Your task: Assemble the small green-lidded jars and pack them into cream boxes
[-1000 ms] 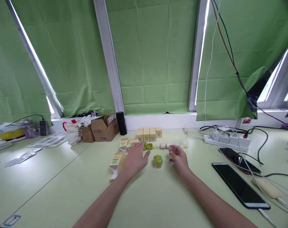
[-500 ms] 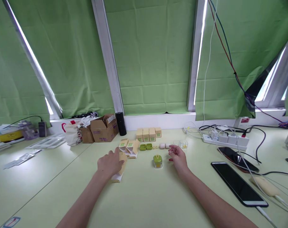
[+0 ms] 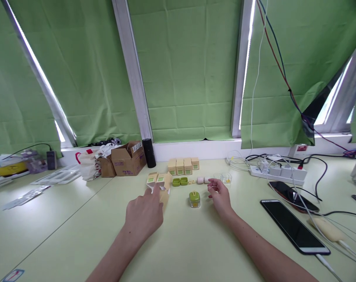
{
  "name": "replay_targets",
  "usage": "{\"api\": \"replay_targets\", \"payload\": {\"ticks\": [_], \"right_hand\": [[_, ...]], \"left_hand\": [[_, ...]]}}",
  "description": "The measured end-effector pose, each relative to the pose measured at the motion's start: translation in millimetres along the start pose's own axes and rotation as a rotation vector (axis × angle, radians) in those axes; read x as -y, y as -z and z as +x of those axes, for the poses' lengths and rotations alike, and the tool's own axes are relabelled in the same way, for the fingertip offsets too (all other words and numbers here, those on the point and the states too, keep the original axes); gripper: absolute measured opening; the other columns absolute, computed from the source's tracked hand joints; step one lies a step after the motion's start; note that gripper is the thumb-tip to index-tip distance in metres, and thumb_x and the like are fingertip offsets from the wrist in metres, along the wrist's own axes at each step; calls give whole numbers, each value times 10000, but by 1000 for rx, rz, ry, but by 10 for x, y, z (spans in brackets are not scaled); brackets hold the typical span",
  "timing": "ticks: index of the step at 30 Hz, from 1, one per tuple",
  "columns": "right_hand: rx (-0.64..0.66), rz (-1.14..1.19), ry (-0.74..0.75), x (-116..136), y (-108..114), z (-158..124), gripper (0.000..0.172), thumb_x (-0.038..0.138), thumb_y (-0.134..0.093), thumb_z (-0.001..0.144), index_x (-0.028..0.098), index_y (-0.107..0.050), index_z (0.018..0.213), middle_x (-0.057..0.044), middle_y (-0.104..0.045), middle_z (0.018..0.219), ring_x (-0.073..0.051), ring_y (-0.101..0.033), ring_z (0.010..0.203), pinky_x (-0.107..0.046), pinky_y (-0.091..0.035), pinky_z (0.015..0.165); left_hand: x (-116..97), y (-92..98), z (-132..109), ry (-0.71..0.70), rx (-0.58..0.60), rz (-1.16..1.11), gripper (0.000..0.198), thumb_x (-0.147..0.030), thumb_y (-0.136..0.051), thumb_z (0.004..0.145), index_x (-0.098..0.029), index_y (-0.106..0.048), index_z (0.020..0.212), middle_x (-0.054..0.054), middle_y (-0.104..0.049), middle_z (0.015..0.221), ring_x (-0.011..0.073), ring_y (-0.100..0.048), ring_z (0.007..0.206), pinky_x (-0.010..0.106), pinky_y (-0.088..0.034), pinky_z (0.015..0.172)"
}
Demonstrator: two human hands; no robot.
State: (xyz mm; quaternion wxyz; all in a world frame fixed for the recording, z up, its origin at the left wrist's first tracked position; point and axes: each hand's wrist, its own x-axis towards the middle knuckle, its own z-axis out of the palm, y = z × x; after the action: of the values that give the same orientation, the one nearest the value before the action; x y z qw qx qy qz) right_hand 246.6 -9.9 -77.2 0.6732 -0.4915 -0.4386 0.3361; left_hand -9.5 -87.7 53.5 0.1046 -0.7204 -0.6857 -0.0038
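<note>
My left hand (image 3: pixel 145 211) is over the table with its fingers stretched forward, the fingertips touching the folded kraft-paper boxes (image 3: pixel 160 179). Part of another flat kraft-paper box (image 3: pixel 165 199) shows beside the fingers; the hand hides the rest. To the right stands a small clear jar with a green lid (image 3: pixel 195 199). My right hand (image 3: pixel 220 194) rests just right of that jar, fingers slightly curled and apart, holding nothing. Beyond the jar lie two green square cups (image 3: pixel 180 181), small yellowish pieces (image 3: pixel 191 181), pale pink cylinders (image 3: pixel 200 180) and clear containers (image 3: pixel 226 178).
Several kraft boxes (image 3: pixel 180 166) stand in a row at the back. A cardboard box (image 3: pixel 128 158), a bag (image 3: pixel 90 166) and a black cylinder (image 3: pixel 149 152) are behind on the left. On the right are a phone (image 3: pixel 293 226), a second phone (image 3: pixel 292 196), cables and a power strip (image 3: pixel 279 174).
My left hand has moved right, and the flat kraft-paper box under it has shifted right, up against the other folded ones. My right hand and the jar have stayed in place.
</note>
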Motion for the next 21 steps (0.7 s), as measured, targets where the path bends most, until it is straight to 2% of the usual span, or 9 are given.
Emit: {"api": "replay_targets", "payload": {"ticks": [3, 5, 8, 12, 16, 21], "right_hand": [[17, -90, 117, 25, -14, -36, 319, 426, -649, 832, 231, -684, 1082, -70, -710, 966, -262, -646, 909, -381, -534, 738], [53, -136, 174, 50, -32, -68, 316, 449, -623, 876, 224, -685, 1089, -81, -727, 974, -270, -663, 929, -384, -519, 760], [119, -199, 239, 94, -62, -121, 336, 496, -600, 924, 230, -700, 1104, -96, -754, 1035, -279, -675, 968, -406, -508, 816], [203, -224, 287, 155, -98, -183, 382, 535, -604, 952, 262, -699, 1202, -90, -768, 1135, -296, -667, 1114, -472, -486, 987], [239, -144, 266, 199, -135, -209, 459, 580, -615, 951, 253, -673, 1267, -116, -749, 1218, -306, -673, 1189, -499, -481, 1059], [279, -28, 236, 240, -167, -213, 486, 616, -635, 933, 219, -665, 1212, -135, -749, 1204, -306, -710, 1107, -452, -537, 982]], "left_hand": [[-164, 48, 8, -57, -133, -39, 532, -271, -448, 982, -200, -391, 1507, 211, -662, 1302, 344, -751, 868, 415, -548, 690], [-279, -2, 85, -115, -269, -95, 513, -269, -412, 1006, -221, -385, 1516, 202, -619, 1399, 308, -755, 846, 387, -552, 651], [-449, -174, 288, -237, -517, -177, 521, -273, -462, 1010, -256, -370, 1522, 173, -540, 1528, 281, -760, 908, 361, -569, 657], [-632, -438, 592, -445, -836, -247, 476, -241, -513, 1009, -216, -404, 1471, 179, -570, 1515, 288, -753, 1016, 356, -587, 699], [-747, -618, 742, -582, -983, -265, 418, -217, -563, 995, -212, -468, 1402, 186, -611, 1475, 298, -763, 1009, 376, -607, 721], [-815, -753, 692, -689, -1047, -308, 409, -162, -594, 978, -201, -489, 1372, 206, -571, 1513, 329, -695, 1232, 424, -619, 897]]}}
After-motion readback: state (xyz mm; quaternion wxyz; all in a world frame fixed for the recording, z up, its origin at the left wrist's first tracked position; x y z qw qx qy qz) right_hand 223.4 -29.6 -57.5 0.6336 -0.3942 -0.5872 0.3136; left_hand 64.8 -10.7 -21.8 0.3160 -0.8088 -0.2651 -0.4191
